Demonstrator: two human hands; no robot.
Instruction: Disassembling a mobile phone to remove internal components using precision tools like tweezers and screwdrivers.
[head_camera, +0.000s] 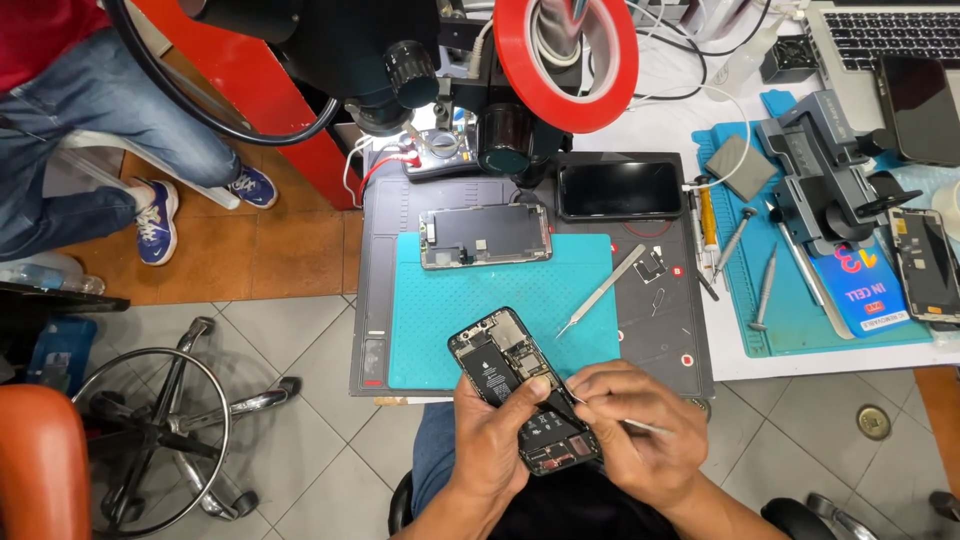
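Observation:
An opened smartphone (505, 365) with its battery and boards exposed lies tilted over the near edge of a teal work mat (440, 320). My left hand (490, 445) grips its lower part from the left. My right hand (635, 435) holds a thin metal tool (640, 427) whose tip reaches into the phone's lower half. A detached phone screen (485, 235) rests face down at the mat's far edge. Metal tweezers (603, 288) lie on the mat's right side.
A dark phone (620, 189) lies behind the mat under a microscope (400, 70) with a red ring light (565, 60). To the right sit a blue mat (770, 330) with screwdrivers, a grey clamp fixture (820, 170), another screen (925, 262) and a laptop (885, 40). A seated person's legs (90, 130) and a chair base (160, 420) are left.

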